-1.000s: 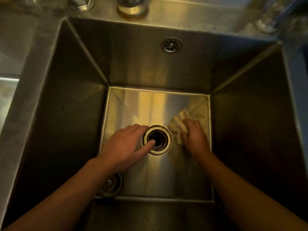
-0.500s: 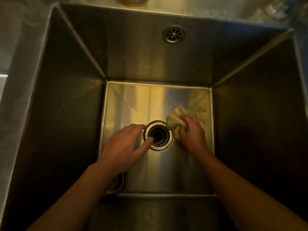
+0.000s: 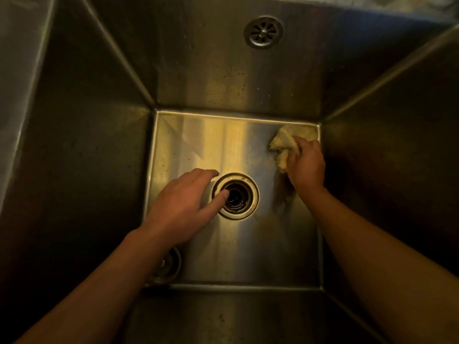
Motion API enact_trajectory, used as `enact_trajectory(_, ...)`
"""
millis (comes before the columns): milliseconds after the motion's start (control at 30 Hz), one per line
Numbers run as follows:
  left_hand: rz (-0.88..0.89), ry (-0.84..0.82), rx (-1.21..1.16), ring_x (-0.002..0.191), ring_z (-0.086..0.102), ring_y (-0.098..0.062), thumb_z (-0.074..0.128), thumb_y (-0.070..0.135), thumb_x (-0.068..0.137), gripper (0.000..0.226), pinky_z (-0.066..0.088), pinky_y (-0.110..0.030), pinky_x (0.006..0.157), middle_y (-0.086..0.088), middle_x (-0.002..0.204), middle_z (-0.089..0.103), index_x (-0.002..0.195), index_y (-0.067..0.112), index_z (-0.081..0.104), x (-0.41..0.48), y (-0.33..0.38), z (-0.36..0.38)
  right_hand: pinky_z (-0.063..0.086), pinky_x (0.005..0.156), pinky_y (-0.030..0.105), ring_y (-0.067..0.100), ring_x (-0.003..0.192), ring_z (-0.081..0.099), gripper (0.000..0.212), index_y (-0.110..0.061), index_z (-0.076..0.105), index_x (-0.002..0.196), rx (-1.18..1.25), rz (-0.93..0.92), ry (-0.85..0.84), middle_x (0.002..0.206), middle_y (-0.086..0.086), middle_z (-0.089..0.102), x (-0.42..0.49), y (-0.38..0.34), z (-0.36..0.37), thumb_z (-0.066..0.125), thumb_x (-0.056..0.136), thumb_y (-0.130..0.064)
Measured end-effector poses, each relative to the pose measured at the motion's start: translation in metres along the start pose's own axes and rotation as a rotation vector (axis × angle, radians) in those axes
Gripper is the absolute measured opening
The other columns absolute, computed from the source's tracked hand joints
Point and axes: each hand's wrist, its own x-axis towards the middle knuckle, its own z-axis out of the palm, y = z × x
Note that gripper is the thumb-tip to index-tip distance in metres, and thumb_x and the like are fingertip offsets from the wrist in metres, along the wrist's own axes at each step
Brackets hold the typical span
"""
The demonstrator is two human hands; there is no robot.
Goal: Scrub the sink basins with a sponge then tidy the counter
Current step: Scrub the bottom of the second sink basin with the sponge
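I look straight down into a deep steel sink basin [image 3: 223,145]. My right hand [image 3: 306,166] grips a crumpled pale yellow sponge cloth [image 3: 283,147] and presses it on the floor near the far right corner. My left hand [image 3: 185,204] rests flat on the basin floor with fingers spread, its thumb at the rim of the round drain opening [image 3: 236,196]. Nothing is held in the left hand.
An overflow grate [image 3: 263,32] sits high on the back wall. A round metal drain strainer [image 3: 170,265] lies on the floor near the front left corner, partly hidden under my left forearm. Steep dark walls close in on all sides.
My right hand has slid the sponge cloth from beside the drain out to the far right corner of the floor. The left hand has stayed by the drain. My view has dropped closer to the basin.
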Motion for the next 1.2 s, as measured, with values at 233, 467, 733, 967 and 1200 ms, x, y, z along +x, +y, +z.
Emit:
enact_trajectory(233, 0.008, 0.030, -0.022, 0.116, 0.056, -0.013, 0.037, 0.065, 0.094, 0.060, 0.049, -0.041, 0.093, 0.006, 0.133, 0.057, 0.140, 0.028, 0.046, 0.004, 0.001, 0.000, 0.046, 0.093, 0.035, 0.029, 0.103, 0.057, 0.043, -0.016, 0.057, 0.136, 0.012, 0.008, 0.031, 0.121, 0.012, 0.051, -0.032, 0.003, 0.001, 0.054, 0.093, -0.019)
enact_trajectory(467, 0.036, 0.028, -0.016, 0.116, 0.055, -0.013, 0.035, 0.064, 0.094, 0.060, 0.049, -0.040, 0.092, 0.006, 0.132, 0.057, 0.139, 0.026, 0.047, 0.005, 0.004, 0.000, 0.046, 0.095, 0.034, 0.022, 0.090, 0.054, 0.034, -0.018, 0.065, 0.125, 0.078, 0.018, 0.198, 0.112, 0.005, 0.049, 0.022, 0.001, -0.018, 0.050, 0.094, -0.016)
enact_trajectory(733, 0.042, 0.013, 0.000, 0.114, 0.056, -0.013, 0.036, 0.064, 0.095, 0.058, 0.049, -0.038, 0.090, 0.007, 0.130, 0.058, 0.138, 0.026, 0.049, 0.004, 0.003, 0.002, 0.044, 0.096, 0.048, 0.046, 0.110, 0.051, 0.051, -0.014, 0.051, 0.139, -0.241, 0.048, -0.041, 0.129, 0.023, 0.045, 0.025, 0.001, -0.011, 0.046, 0.090, -0.003)
enact_trajectory(967, 0.044, 0.009, -0.028, 0.111, 0.058, -0.015, 0.034, 0.064, 0.093, 0.060, 0.050, -0.041, 0.089, 0.005, 0.129, 0.059, 0.136, 0.025, 0.049, 0.004, 0.008, 0.000, 0.042, 0.100, 0.045, 0.043, 0.112, 0.051, 0.059, -0.014, 0.037, 0.151, -0.166, 0.194, -0.093, 0.133, 0.021, 0.040, -0.036, 0.005, -0.009, 0.045, 0.093, -0.004)
enact_trajectory(1200, 0.076, 0.023, -0.019, 0.110, 0.058, -0.016, 0.031, 0.066, 0.092, 0.062, 0.050, -0.040, 0.088, 0.005, 0.125, 0.060, 0.134, 0.026, 0.051, 0.008, 0.014, -0.002, 0.046, 0.095, 0.045, 0.042, 0.112, 0.052, 0.057, -0.011, 0.036, 0.148, -0.216, 0.260, -0.071, 0.134, 0.020, 0.039, -0.032, -0.007, -0.006, 0.052, 0.094, -0.011)
